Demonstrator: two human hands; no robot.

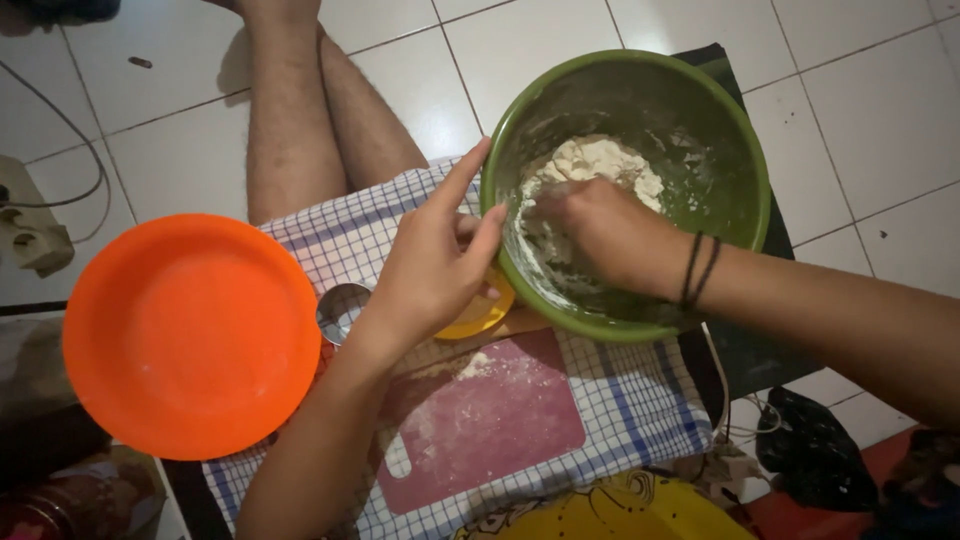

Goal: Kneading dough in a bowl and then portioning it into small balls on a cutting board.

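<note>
Two hands work at one green bowl [735, 190], which sits on a blue-and-white checked cloth [640, 400] spread on the floor. Inside it lies a pale, crumbly lump of dough [600, 165], and floury smears coat the inner wall. The right hand [600, 235] reaches down into the bowl with its fingers curled and pressed into the near edge of the dough; how much dough its grip has closed on I cannot tell. Two dark bands circle that wrist. The left hand [435, 265] rests against the outside of the bowl, its grip loose and open, fingertips touching the rim, forefinger stretched out. Under that palm shows part of a small yellow dish [480, 315], and a metal spoon [342, 310] lies just beside it. A dusted pink cutting board [490, 420] lies nearer the person. An orange plate [190, 335] sits to the left. White floor tiles [880, 120] surround everything, with bare legs [300, 120] stretched out beyond the cloth.
</note>
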